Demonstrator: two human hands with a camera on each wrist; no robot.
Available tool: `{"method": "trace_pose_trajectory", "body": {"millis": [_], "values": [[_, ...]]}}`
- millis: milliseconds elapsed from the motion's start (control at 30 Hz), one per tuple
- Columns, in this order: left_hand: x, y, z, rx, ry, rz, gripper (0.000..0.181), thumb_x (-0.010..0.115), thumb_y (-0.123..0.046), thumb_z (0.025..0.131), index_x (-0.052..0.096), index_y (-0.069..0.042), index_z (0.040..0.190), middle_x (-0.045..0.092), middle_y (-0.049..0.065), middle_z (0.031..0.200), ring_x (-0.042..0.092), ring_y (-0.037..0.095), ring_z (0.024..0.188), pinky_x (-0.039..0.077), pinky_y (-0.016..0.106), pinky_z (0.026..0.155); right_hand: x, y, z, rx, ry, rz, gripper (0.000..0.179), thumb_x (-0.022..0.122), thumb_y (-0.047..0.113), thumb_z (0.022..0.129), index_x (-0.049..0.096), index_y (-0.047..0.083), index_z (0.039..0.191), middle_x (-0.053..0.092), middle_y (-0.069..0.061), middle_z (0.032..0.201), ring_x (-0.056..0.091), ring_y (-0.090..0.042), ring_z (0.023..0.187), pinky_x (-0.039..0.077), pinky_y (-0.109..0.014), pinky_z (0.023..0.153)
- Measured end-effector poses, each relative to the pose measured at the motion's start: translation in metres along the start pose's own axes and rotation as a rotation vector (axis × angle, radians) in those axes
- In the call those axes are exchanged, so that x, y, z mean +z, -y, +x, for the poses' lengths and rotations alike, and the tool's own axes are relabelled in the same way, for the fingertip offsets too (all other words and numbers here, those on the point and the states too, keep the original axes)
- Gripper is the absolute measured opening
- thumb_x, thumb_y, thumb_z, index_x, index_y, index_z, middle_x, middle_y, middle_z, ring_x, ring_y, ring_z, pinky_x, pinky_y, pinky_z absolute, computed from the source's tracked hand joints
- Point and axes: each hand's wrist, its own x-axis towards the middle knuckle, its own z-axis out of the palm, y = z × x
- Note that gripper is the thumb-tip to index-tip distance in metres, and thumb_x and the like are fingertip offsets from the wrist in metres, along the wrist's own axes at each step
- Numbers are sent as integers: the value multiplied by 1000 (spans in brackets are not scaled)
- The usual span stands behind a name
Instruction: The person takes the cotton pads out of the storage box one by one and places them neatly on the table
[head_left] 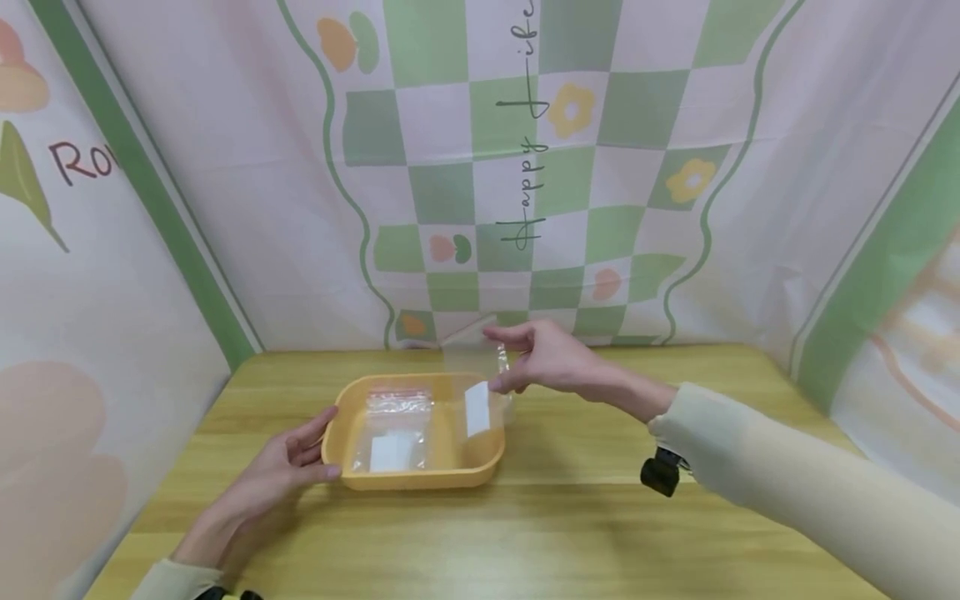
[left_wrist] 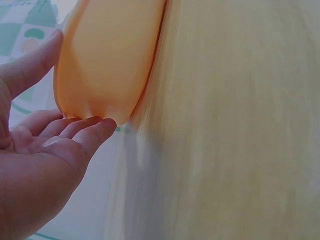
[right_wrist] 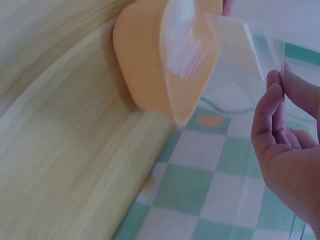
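A yellow plastic tray stands on the wooden table. My left hand holds its left end, thumb at the near corner; the left wrist view shows the fingertips against the end wall. Between thumb and fingers, my right hand pinches the edge of a clear plastic bag with a white rectangle on it. This bag hangs upright over the tray's right part, its lower end overlapping the inside. Flat in the tray's left part lies a clear zip bag with a red-lined top and a white rectangle.
The wooden table reaches back to a hanging cloth with green checks. More printed cloth borders the left side. A small black device sits at my right wrist.
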Motion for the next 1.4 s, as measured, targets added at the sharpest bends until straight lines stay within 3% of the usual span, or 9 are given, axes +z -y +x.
{"method": "trace_pose_trajectory", "body": {"millis": [133, 333, 700, 967, 1300, 1400], "values": [[-1, 2, -1, 5, 10, -5, 97, 77, 1, 93, 12, 6, 164, 8, 28, 170, 28, 52, 149, 48, 27, 107, -13, -11, -7, 11, -17, 53, 86, 88, 7, 84, 45, 4, 158, 45, -11, 163, 74, -32, 83, 64, -48, 85], [-1, 2, -1, 5, 3, -5, 97, 77, 1, 92, 12, 6, 164, 8, 27, 170, 28, 52, 148, 48, 28, 108, -34, -36, -16, 65, -35, 79, 84, 87, 9, 85, 45, 2, 157, 42, -13, 164, 75, -29, 89, 64, -39, 86], [-2, 1, -2, -1, 13, -19, 96, 76, 0, 94, 11, 6, 165, 6, 27, 170, 28, 51, 149, 49, 29, 108, -59, -102, -32, 114, 5, 161, 84, 82, 9, 91, 35, -7, 159, 32, -22, 166, 66, -37, 122, 60, -39, 97], [0, 0, -1, -14, 9, -24, 97, 77, -1, 94, 12, 4, 166, 7, 26, 171, 28, 50, 150, 48, 30, 108, -53, -137, -31, 180, 8, 277, 85, 80, 3, 92, 30, -8, 160, 32, -25, 164, 73, -28, 108, 60, -37, 96], [0, -1, -2, -7, 10, -23, 96, 76, 0, 94, 11, 6, 165, 5, 27, 170, 27, 50, 150, 48, 30, 108, -49, -151, -23, 142, -1, 76, 85, 84, 5, 88, 37, -9, 157, 40, -27, 159, 72, -31, 107, 65, -37, 80], [0, -1, -2, -5, 16, -25, 96, 76, 0, 94, 10, 6, 165, 5, 27, 170, 26, 50, 150, 48, 30, 108, -46, -151, -20, 145, -3, 19, 87, 86, 5, 85, 39, -8, 156, 43, -27, 158, 69, -20, 80, 62, -31, 66]]}}
